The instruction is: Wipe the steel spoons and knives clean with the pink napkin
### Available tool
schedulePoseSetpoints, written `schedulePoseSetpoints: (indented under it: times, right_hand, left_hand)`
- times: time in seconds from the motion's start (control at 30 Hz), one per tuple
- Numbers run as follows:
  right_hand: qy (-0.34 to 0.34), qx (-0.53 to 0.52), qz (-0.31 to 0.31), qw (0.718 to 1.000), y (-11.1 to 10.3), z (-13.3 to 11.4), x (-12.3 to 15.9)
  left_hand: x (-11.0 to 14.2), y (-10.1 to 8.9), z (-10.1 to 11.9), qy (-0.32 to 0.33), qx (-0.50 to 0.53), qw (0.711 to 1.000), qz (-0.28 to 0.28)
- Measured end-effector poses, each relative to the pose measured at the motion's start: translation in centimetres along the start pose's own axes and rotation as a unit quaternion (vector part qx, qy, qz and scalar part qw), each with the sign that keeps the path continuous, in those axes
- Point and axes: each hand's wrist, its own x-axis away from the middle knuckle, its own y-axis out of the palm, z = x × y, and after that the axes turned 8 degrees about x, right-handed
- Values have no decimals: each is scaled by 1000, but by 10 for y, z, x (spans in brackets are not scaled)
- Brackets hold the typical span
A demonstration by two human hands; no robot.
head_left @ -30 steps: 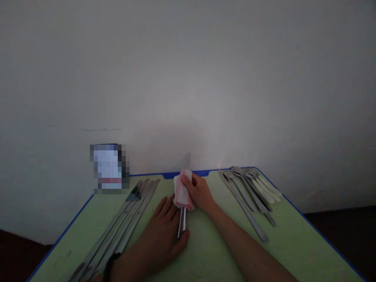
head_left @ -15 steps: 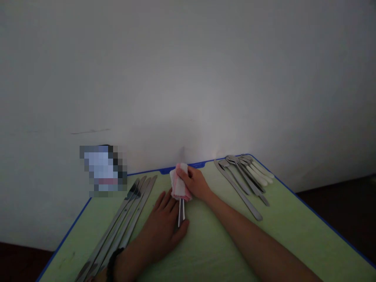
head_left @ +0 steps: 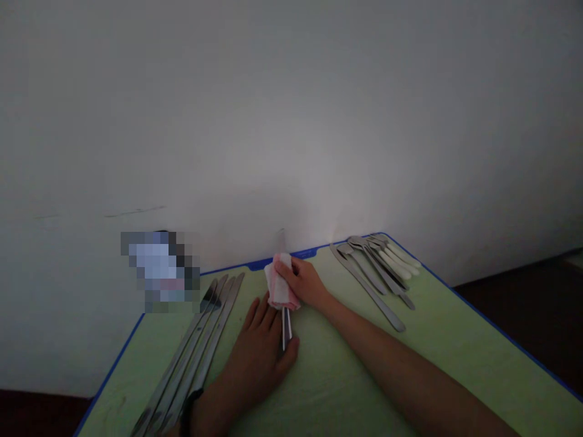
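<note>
My left hand [head_left: 259, 355] lies flat on the green table [head_left: 346, 388], its thumb and fingers pressing the handle end of a metal utensil [head_left: 286, 331]. My right hand [head_left: 304, 282] is closed around a white and pink cloth [head_left: 280, 285] wrapped over the far part of that utensil. The utensil's far tip pokes out past the cloth near the wall. What kind of utensil it is stays hidden under the cloth.
Several long metal knives [head_left: 200, 346] lie side by side at the left. Several spoons and utensils [head_left: 378, 267], some with white handles, lie at the far right. A blurred box [head_left: 157, 270] stands at the back left. A white wall rises just behind the blue-edged table.
The view has shifted slightly, and my right hand with the cloth has slid a little along the utensil. My left hand keeps pressing the handle.
</note>
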Motion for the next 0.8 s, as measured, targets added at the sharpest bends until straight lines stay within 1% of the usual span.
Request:
schedulePoseSetpoints:
  times: [0.17,0.3,0.37,0.43,0.5,0.53,0.63,0.7,0.73,0.8]
  right_hand:
    - [7,-17,2,1000,0,0,-1]
    - [15,-43,20,999,0,1,-3]
    - [27,-67,32,997,0,3,-5]
    - [54,-111,53,991,-1,5,-7]
    - [95,-173,81,977,-3,7,-10]
    - [117,-211,96,966,-3,8,-11]
    - [183,-328,128,918,-7,8,-12]
    - [216,-381,131,890,-11,6,-12]
    - [226,-398,125,880,-13,4,-12]
    - [235,-418,97,872,-17,1,-11]
  left_hand:
    - [0,-2,1,0,9,1000,1]
    - [0,-1,-2,-9,17,1000,-8]
    - [-1,1,-4,-15,22,1000,-14]
    - [-1,1,-6,-18,34,999,-13]
    - [0,0,-7,-11,64,998,-13]
    - [1,-1,-6,-1,89,996,-19]
    - [3,-5,-3,30,185,981,-43]
    - [4,-8,-1,37,248,967,-48]
    - [4,-9,-1,36,278,959,-48]
    - [2,-11,-1,33,334,941,-51]
